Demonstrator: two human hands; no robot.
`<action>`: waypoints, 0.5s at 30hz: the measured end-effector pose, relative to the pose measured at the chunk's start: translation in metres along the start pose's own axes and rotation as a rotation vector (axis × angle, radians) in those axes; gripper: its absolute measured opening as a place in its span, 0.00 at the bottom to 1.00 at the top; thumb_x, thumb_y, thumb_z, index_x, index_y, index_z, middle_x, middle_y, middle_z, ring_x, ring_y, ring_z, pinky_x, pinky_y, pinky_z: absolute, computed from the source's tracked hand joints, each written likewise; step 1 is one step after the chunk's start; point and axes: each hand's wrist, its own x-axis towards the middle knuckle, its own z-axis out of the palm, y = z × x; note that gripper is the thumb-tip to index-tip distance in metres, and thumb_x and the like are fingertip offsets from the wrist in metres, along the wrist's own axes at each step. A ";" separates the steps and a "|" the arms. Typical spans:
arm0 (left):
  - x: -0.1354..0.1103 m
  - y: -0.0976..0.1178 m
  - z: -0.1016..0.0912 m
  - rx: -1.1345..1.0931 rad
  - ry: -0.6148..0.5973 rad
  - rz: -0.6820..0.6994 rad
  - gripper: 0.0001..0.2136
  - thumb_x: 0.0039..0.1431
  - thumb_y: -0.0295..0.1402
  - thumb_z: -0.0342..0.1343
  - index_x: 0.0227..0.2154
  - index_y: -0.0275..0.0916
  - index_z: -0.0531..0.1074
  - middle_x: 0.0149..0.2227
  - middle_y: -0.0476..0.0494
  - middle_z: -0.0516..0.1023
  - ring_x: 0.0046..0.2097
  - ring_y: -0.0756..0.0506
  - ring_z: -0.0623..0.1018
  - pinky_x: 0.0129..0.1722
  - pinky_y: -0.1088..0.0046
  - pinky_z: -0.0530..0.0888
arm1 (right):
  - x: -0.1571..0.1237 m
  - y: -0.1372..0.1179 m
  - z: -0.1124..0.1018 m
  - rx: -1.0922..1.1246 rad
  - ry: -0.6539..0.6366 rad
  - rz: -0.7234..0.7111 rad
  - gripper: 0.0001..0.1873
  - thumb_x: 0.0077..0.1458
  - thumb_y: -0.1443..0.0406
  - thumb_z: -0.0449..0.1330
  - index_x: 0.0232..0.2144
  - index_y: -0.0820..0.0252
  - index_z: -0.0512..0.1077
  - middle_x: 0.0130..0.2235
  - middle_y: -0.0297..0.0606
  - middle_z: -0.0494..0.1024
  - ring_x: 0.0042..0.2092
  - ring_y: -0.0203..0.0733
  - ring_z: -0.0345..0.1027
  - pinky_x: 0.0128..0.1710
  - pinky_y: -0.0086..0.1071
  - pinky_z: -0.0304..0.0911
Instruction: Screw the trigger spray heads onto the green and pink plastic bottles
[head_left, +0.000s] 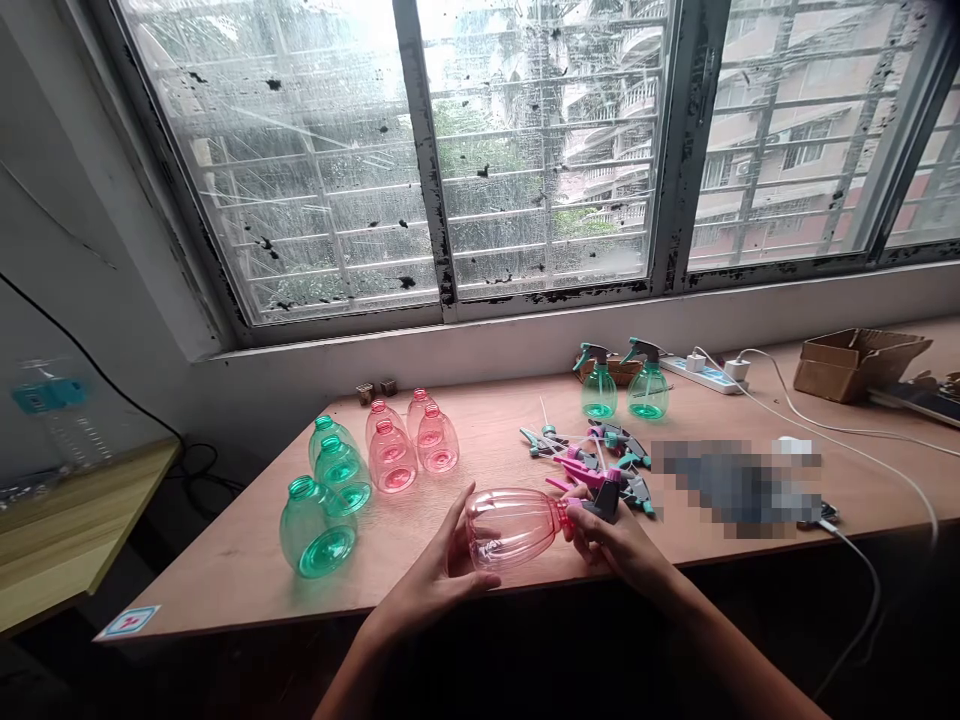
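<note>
A clear pink spray bottle (514, 525) lies sideways in the air between my hands, above the table's front edge. My left hand (457, 555) is wrapped round its base, thumb below and fingers behind. At the neck, my right hand (604, 530) grips a grey and pink spray head (606, 495); whether it is fully screwed on I cannot tell. Just behind my right hand lies a pile of loose spray heads (592, 460), pink, grey and green, some with thin tubes. To the left stand open pink bottles (394, 460) and green bottles (319, 530), all upright without heads.
Two green bottles with spray heads (646, 390) stand at the back, near a white power strip (701, 373). A cardboard box (855, 365) sits at the right, white cables (855, 440) cross the table, and a blurred dark item (739, 490) lies there.
</note>
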 end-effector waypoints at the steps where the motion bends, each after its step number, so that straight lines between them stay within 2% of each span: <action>1: 0.000 0.001 0.000 -0.009 -0.006 -0.002 0.51 0.54 0.32 0.68 0.70 0.51 0.36 0.58 0.37 0.71 0.62 0.36 0.69 0.64 0.50 0.61 | 0.000 0.000 0.000 -0.005 0.001 0.002 0.18 0.55 0.51 0.67 0.36 0.57 0.69 0.26 0.32 0.74 0.20 0.32 0.60 0.17 0.25 0.52; 5: -0.002 0.003 0.001 -0.043 0.005 -0.039 0.52 0.55 0.34 0.68 0.71 0.49 0.35 0.59 0.36 0.70 0.64 0.34 0.67 0.65 0.49 0.61 | 0.000 0.001 -0.001 -0.011 0.011 -0.006 0.19 0.55 0.51 0.67 0.38 0.57 0.69 0.26 0.32 0.74 0.20 0.33 0.61 0.17 0.25 0.52; 10: -0.002 0.002 0.000 -0.020 0.018 -0.060 0.47 0.54 0.36 0.68 0.70 0.47 0.43 0.61 0.35 0.68 0.65 0.33 0.65 0.65 0.51 0.61 | 0.000 0.002 0.000 -0.011 0.027 -0.009 0.20 0.54 0.51 0.68 0.40 0.57 0.68 0.26 0.31 0.74 0.20 0.33 0.61 0.16 0.25 0.53; 15: -0.001 0.000 0.001 0.029 0.032 -0.041 0.50 0.57 0.36 0.67 0.70 0.50 0.35 0.57 0.35 0.70 0.61 0.36 0.71 0.61 0.51 0.65 | 0.001 0.003 0.000 -0.013 0.017 -0.014 0.20 0.55 0.52 0.67 0.41 0.58 0.69 0.26 0.32 0.74 0.20 0.32 0.61 0.16 0.25 0.53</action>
